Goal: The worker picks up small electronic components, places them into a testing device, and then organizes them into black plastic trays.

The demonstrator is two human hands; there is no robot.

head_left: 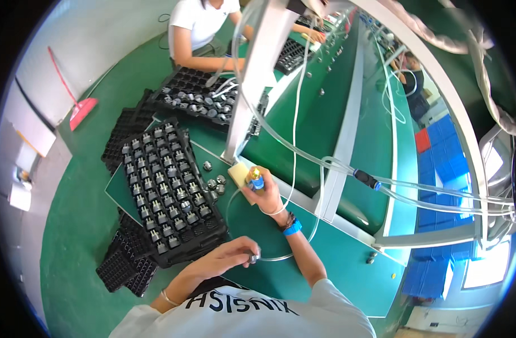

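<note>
Close to my body, my left hand [232,254] pinches a small silver metal part [254,257] between thumb and fingertips. Further off and to the right, my right hand [269,196] is wrapped round a small blue-bodied piece with a brass-coloured tip [257,179]; its exact kind is unclear. Beside that hand lies a pale yellow sponge-like block [237,173], partly covered. To the left, a black tray [184,250] carries rows of small pronged metal parts [166,187]. Several loose metal parts [213,183] lie on the green table [258,225] between tray and block.
A metal frame post [248,101] rises at the table's far edge, with clear tubes [286,147] hanging across. Beyond runs a green conveyor [303,121]. Another person [199,31] sits at the far left by a second parts tray [199,79]. Empty black trays [128,253] are stacked low left.
</note>
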